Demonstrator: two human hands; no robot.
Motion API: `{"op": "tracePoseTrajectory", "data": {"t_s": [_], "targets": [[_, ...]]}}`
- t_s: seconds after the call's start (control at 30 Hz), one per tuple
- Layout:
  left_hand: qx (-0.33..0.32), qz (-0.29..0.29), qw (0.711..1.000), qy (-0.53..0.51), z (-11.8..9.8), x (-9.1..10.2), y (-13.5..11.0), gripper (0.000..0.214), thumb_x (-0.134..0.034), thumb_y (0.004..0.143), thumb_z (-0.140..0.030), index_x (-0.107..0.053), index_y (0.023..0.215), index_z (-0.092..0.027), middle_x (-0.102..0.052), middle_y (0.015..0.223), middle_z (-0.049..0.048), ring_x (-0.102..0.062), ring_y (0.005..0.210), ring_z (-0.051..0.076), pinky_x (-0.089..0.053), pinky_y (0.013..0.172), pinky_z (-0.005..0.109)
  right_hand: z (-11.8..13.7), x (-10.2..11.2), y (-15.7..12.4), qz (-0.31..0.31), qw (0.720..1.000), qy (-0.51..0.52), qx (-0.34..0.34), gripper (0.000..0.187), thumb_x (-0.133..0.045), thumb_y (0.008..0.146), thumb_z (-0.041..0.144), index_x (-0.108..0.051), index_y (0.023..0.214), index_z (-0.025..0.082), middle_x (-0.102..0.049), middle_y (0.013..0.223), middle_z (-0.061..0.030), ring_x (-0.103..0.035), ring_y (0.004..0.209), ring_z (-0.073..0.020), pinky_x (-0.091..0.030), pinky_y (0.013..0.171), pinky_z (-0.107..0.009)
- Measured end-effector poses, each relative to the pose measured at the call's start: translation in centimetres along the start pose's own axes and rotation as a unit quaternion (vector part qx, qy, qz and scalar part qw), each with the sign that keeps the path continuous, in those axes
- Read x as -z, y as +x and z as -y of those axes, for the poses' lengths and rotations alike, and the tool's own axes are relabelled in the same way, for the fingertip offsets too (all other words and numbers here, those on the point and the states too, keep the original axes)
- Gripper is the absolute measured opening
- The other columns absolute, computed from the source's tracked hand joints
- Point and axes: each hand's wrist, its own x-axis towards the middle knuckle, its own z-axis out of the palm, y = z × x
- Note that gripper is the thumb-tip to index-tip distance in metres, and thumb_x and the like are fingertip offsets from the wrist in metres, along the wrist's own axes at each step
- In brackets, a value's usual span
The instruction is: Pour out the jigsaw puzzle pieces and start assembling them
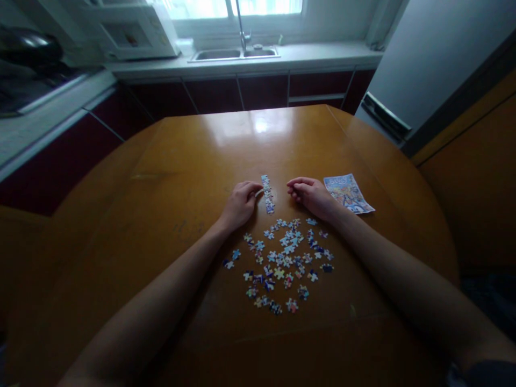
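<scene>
A short strip of joined puzzle pieces (pixel 267 194) lies on the round wooden table (pixel 181 161), between my two hands. My left hand (pixel 241 203) rests on the table just left of the strip, fingers curled, its fingertips touching the strip's upper end. My right hand (pixel 310 195) rests to the right of the strip, fingers curled in and apart from it; I cannot make out anything in it. Several loose puzzle pieces (pixel 282 260) are scattered on the table nearer to me, between my forearms.
A colourful printed picture sheet (pixel 348 193) lies flat just right of my right hand. Beyond the table run a kitchen counter with a sink (pixel 234 54), a microwave (pixel 133 29) and a stove (pixel 24 80) at left. A grey fridge (pixel 423 59) stands at right.
</scene>
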Motion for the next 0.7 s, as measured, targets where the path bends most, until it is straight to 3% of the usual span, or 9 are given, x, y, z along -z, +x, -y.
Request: {"op": "tracePoseTrajectory", "data": {"t_s": [0.7], "targets": [[0.002, 0.009, 1.000, 0.001, -0.02, 0.07, 0.05, 0.025, -0.050, 0.090, -0.009, -0.069, 0.103, -0.019, -0.071, 0.108, 0.0076, -0.061, 0.105, 0.022, -0.049, 0.099, 0.041, 0.19, -0.21, -0.10, -0.008, 1.000, -0.014, -0.007, 0.008, -0.062, 0.080, 0.018, -0.068, 0.084, 0.018, -0.066, 0.079, -0.0041, -0.052, 0.064, -0.0112, -0.040, 0.057, -0.026]]}}
